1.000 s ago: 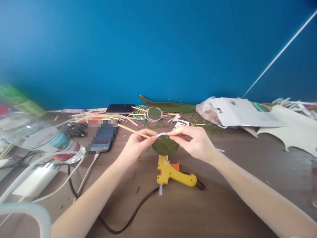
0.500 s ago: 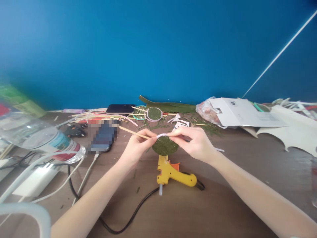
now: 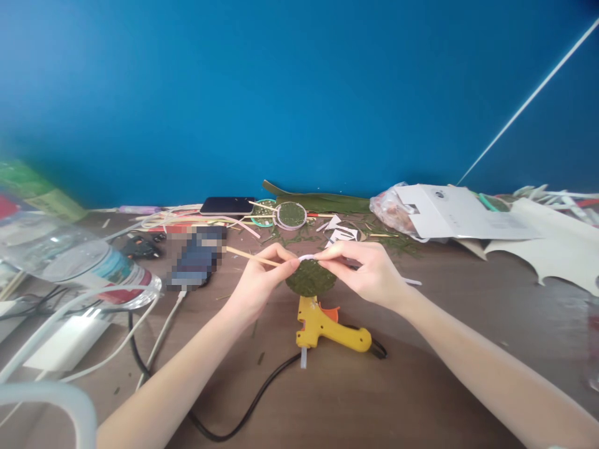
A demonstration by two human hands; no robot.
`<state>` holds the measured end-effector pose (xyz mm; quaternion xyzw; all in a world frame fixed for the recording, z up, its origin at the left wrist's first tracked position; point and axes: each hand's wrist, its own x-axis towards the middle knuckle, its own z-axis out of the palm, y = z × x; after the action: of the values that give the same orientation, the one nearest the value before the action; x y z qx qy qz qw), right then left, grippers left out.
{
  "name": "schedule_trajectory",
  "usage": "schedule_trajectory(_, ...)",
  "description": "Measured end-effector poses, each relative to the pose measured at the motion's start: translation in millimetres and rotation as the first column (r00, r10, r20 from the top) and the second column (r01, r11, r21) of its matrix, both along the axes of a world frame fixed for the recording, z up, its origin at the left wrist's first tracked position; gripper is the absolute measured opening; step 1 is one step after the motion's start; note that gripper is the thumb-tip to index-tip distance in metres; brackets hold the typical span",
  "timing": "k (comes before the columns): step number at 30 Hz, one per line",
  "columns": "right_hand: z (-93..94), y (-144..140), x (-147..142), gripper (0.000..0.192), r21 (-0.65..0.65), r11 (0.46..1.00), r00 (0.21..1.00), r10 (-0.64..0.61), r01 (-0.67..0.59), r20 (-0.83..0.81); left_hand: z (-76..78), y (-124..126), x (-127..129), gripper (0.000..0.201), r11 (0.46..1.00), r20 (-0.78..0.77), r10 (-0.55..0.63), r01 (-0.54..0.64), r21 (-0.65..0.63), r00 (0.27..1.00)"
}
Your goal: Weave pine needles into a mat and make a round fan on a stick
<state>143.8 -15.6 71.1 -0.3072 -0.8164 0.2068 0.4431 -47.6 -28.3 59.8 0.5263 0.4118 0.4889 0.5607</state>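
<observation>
My left hand (image 3: pixel 260 274) pinches a thin wooden stick (image 3: pixel 246 254) where it meets a round green leaf-covered disc (image 3: pixel 310 279), held just above the table. My right hand (image 3: pixel 369 269) pinches a narrow white strip (image 3: pixel 307 256) against the disc's top edge. Both hands touch the disc from opposite sides. Directly below the disc, a yellow glue gun (image 3: pixel 327 327) lies on the brown table (image 3: pixel 421 349), with its black cord (image 3: pixel 243 411) trailing toward me.
A plastic bottle (image 3: pixel 75 262) and white cables lie at the left. Two phones (image 3: pixel 227 205), another green disc (image 3: pixel 291 214), sticks and leaf scraps sit at the back. White card sheets (image 3: pixel 458 212) and a plastic bag (image 3: pixel 388 209) fill the back right.
Both hands and the disc have shifted slightly left and down. The stick's free end now reaches less far to the left. The grip on disc, stick and strip is unchanged.
</observation>
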Motion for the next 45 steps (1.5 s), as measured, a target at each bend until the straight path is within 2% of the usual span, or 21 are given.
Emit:
schedule_trajectory(10,3.4,0.9,1.6,0.013,-0.020,1.000,1.000,-0.001,0.001,-0.003,0.7,0.1,0.5,0.022,1.000,-0.080,0.000,-0.002,-0.024,0.997)
schedule_trajectory(15,7.5,7.4,8.8,0.012,-0.065,0.995,0.997,-0.072,0.072,-0.008,9.4,2.7,-1.5,0.034,0.990,-0.055,-0.117,0.112,-0.091,0.992)
schedule_trajectory(18,7.7,11.1,12.9,0.012,-0.092,0.991,0.995,-0.101,0.101,-0.002,22.5,5.0,-11.5,0.029,0.995,-0.319,-0.072,0.045,-0.090,0.945)
schedule_trajectory(20,7.4,12.6,14.3,0.012,-0.103,0.989,0.994,-0.108,0.108,0.008,32.3,4.6,-18.9,0.023,0.999,-0.526,0.037,-0.052,-0.013,0.850)
schedule_trajectory(21,7.3,13.0,14.6,0.012,-0.107,0.988,0.994,-0.109,0.110,0.015,36.8,3.5,-21.6,0.020,0.997,-0.600,0.077,-0.060,0.049,0.797)
schedule_trajectory(23,7.4,13.2,14.3,0.012,-0.105,0.988,0.993,-0.113,0.117,0.041,43.7,0.1,-23.7,0.019,0.985,-0.659,0.151,-0.055,0.164,0.737)
schedule_trajectory(25,7.9,12.3,13.0,0.012,-0.095,0.989,0.992,-0.103,0.110,0.079,46.7,-3.7,-21.3,0.019,0.965,-0.657,0.228,-0.078,0.249,0.718)
schedule_trajectory(29,8.5,7.9,7.9,0.013,-0.021,0.999,0.991,-0.033,0.036,0.131,42.6,-7.8,-11.3,0.010,0.947,-0.577,0.234,-0.051,0.316,0.783)
schedule_trajectory(32,8.1,3.8,3.7,0.015,0.046,0.998,0.989,0.027,-0.034,0.145,37.3,-8.6,-5.6,0.013,0.955,-0.589,0.177,0.008,0.298,0.788)
schedule_trajectory(36,8.3,-0.2,1.9,0.015,0.066,0.994,0.981,0.074,-0.087,0.179,34.1,-10.1,-2.2,0.011,0.963,-0.623,0.112,0.070,0.260,0.774)
schedule_trajectory(41,8.5,-1.7,3.1,0.016,0.060,0.991,0.968,0.104,-0.121,0.230,32.8,-11.0,-1.2,0.009,0.965,-0.611,0.069,0.103,0.241,0.789)
schedule_trajectory(45,7.5,-0.5,1.5,0.018,0.120,0.986,0.962,0.083,-0.118,0.261,31.7,-11.2,-0.4,0.010,0.961,-0.626,0.083,0.104,0.257,0.776)
